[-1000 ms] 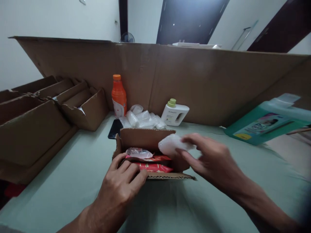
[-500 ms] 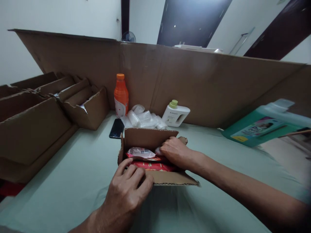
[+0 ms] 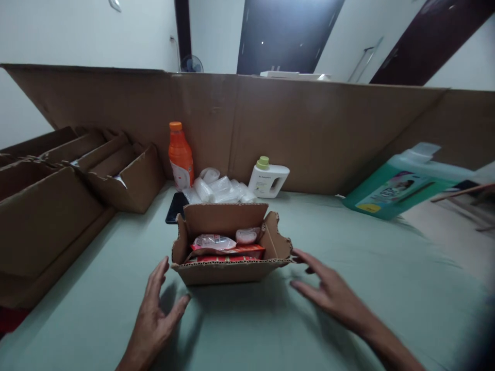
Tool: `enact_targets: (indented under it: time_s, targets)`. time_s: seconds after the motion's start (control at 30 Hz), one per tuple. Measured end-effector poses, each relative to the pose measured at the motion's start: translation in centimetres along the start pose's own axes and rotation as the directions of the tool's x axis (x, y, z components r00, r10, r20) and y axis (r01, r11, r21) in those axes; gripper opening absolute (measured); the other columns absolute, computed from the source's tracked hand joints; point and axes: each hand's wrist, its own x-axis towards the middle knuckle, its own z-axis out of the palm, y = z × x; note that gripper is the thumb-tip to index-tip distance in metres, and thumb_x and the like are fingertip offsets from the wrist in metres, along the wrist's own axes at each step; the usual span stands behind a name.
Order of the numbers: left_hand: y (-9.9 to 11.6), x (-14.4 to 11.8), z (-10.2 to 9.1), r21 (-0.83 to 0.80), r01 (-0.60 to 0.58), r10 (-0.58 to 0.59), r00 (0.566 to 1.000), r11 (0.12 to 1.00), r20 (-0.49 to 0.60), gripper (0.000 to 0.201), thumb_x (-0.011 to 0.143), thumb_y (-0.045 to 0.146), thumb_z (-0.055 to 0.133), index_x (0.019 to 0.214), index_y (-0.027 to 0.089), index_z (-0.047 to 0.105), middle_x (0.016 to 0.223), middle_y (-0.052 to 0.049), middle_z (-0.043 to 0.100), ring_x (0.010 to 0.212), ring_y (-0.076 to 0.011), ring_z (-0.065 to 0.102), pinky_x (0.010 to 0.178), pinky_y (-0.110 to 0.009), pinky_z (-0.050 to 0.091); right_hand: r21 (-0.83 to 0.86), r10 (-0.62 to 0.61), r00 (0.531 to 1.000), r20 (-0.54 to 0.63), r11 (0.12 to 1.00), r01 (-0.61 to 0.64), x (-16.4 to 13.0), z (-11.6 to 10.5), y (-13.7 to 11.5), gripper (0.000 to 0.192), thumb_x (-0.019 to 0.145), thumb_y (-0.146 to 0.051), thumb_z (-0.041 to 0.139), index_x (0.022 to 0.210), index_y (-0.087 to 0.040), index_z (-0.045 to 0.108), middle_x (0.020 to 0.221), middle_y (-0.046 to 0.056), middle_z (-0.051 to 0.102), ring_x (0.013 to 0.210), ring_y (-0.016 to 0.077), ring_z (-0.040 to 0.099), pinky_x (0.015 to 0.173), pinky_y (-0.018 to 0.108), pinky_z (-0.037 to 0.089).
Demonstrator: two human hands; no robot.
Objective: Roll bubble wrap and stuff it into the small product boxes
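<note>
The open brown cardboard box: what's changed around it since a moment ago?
The whitish, rounded, plastic-wrapped bundle went from the right hand down into the brown cardboard box, at its back right, and was let go. The left hand released the box's front and moved off left. The orange plastic bottle and white, green-capped plastic jug stayed put.

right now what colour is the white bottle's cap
The cap on the white bottle is yellowish green; it shows best in the head view.
</note>
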Motion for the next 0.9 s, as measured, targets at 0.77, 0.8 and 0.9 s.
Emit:
enact_targets:
  time_s: [0.77,0.8,0.9]
  targets:
    - [1.1,-0.3,3.0,-0.242,0.151,-0.119,0.983,0.958,0.141,0.063,0.076,0.047,0.071,0.128,0.017,0.053,0.126,-0.013,0.067,0.122,-0.0296,0.062,0.106,-0.044,0.049,0.194,0.151,0.986,-0.074,0.972,-0.134,-2.3,9.3,-4.3,0.026,0.082,-0.040,0.059,0.096,-0.018,0.064,0.097,0.012,0.072,0.087,0.0286,0.067,0.078,0.043,0.056]
    - [1.1,-0.4,3.6,-0.240,0.139,-0.096,0.979,0.961,0.181,0.060,0.078,0.047,0.069,0.128,0.016,0.053,0.125,-0.013,0.067,0.121,-0.0294,0.063,0.105,-0.044,0.049,0.171,0.175,0.981,-0.080,0.972,-0.160,-3.5,9.0,-3.7,0.027,0.082,-0.041,0.059,0.094,-0.018,0.064,0.095,0.011,0.073,0.086,0.0293,0.068,0.077,0.044,0.057]
    - [0.5,-0.7,3.8,-0.226,0.102,-0.045,0.969,0.969,0.243,0.057,0.079,0.047,0.066,0.126,0.015,0.056,0.123,-0.014,0.068,0.121,-0.0299,0.063,0.107,-0.046,0.048,0.164,0.204,0.978,-0.044,0.967,-0.195,-6.8,8.6,-2.3,0.034,0.079,-0.042,0.062,0.105,-0.020,0.067,0.103,0.013,0.074,0.097,0.0337,0.070,0.085,0.048,0.057]
